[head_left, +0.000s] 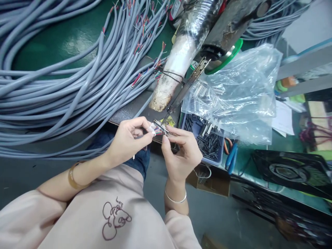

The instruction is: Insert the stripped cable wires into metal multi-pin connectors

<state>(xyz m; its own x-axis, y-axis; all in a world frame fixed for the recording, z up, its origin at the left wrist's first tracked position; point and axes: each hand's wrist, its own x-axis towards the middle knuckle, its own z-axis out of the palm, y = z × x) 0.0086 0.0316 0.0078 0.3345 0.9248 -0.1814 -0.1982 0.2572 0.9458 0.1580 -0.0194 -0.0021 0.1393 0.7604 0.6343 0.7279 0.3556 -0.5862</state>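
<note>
At far left, a thick spread of grey cables (77, 86) runs over the green table (62, 45) and past its near edge, with stripped coloured ends fanned out toward the top. Your left hand (127, 138), a tan bangle on its forearm, comes in below them; its grip is together, thumb and forefinger pinched on the coloured wires (158, 131), with something white at the fingertips. Those wires meet the small metal connector (161, 126), which sits between your two hands just off the table's near edge. Beyond it lies a film-wrapped tube (176, 58), and beside that a slotted metal shaft (190, 83) slants down toward the connector. Your right hand (181, 152), wearing a thin bangle, has its grip together too, clamped on the connector's right end. Behind and right of that hand, a blue tray (222, 148) holds black sleeves (209, 147) and metal parts (207, 128), partly under a clear bag (249, 86). A green-rimmed spool (237, 52) stands behind the bag. Then come blue-handled pliers (231, 157), a paper (282, 119) and a black fan (290, 171).
</note>
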